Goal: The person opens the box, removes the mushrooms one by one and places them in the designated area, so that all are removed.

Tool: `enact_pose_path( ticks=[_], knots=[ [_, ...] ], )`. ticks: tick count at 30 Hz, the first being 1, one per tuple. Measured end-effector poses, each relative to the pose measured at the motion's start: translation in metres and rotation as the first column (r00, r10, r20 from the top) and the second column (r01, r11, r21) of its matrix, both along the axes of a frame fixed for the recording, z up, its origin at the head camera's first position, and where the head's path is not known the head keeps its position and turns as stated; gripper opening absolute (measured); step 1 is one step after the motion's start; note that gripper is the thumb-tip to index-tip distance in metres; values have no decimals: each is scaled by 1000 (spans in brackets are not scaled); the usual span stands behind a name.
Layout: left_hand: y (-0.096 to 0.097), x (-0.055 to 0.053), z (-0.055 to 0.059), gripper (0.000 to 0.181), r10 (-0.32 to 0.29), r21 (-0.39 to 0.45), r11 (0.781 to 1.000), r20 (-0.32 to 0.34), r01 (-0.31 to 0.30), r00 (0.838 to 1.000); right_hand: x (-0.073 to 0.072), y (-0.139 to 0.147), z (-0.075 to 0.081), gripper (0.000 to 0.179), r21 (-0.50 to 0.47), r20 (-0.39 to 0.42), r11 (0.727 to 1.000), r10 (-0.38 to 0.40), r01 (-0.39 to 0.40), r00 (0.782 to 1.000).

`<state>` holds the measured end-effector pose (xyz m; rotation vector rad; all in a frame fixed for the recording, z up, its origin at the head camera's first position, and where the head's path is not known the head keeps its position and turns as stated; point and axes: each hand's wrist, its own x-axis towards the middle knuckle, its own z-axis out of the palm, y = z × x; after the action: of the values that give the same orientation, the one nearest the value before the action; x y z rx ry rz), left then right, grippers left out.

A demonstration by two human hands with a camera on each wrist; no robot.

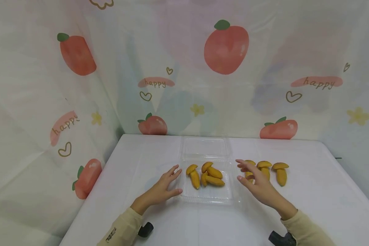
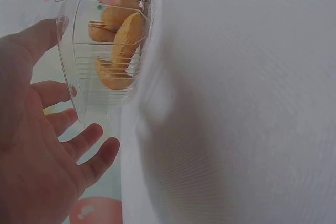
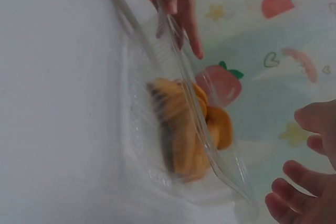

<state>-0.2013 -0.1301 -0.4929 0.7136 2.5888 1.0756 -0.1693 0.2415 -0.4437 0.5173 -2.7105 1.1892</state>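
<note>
A clear plastic clamshell box (image 1: 203,196) lies with its lid (image 1: 205,147) folded back behind it. Inside rest three yellow mushrooms (image 1: 214,181), seen through the box wall in both wrist views. My left hand (image 1: 160,189) is at the box's left side, fingers spread; in the left wrist view the thumb and a fingertip meet the clear rim (image 2: 65,72). To the right of the box my right hand (image 1: 259,186) hovers with spread fingers and holds nothing. It partly covers the nearest of three more mushrooms (image 1: 281,174) standing in a row on the right.
A white cloth covers the table (image 1: 178,225). Behind and to the left hang pale curtains (image 1: 184,99) printed with fruit and the word happy. Dark wrist-worn devices (image 1: 146,230) sit below both sleeves.
</note>
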Motion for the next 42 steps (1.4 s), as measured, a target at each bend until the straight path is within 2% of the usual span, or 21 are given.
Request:
enact_pose_path(
  ticks=[6, 14, 21, 28, 33, 42],
  knots=[
    [0, 0, 2, 74, -4, 3, 1000, -8, 4, 1000, 2, -29, -10, 52, 18, 55, 990, 139, -140, 989],
    [1, 0, 3, 74, -11, 0, 1000, -20, 11, 1000, -5, -49, -16, 55, 112, 127, 944, 296, -310, 947],
    [1, 0, 1, 74, -12, 7, 1000, -19, 12, 1000, -13, -61, -18, 58, 186, 166, 931, 285, -314, 944],
    [1, -1, 1, 74, -12, 7, 1000, -14, 12, 1000, -20, -67, -28, 61, 241, 122, 920, 287, -308, 950],
    [1, -1, 1, 75, -6, 8, 1000, -7, 6, 1000, -21, -67, -31, 65, 253, 128, 919, 279, -303, 952],
    [1, -1, 0, 75, -3, 14, 1000, -3, 3, 1000, -23, -68, -28, 63, 240, 187, 904, 316, -355, 930]
  ],
)
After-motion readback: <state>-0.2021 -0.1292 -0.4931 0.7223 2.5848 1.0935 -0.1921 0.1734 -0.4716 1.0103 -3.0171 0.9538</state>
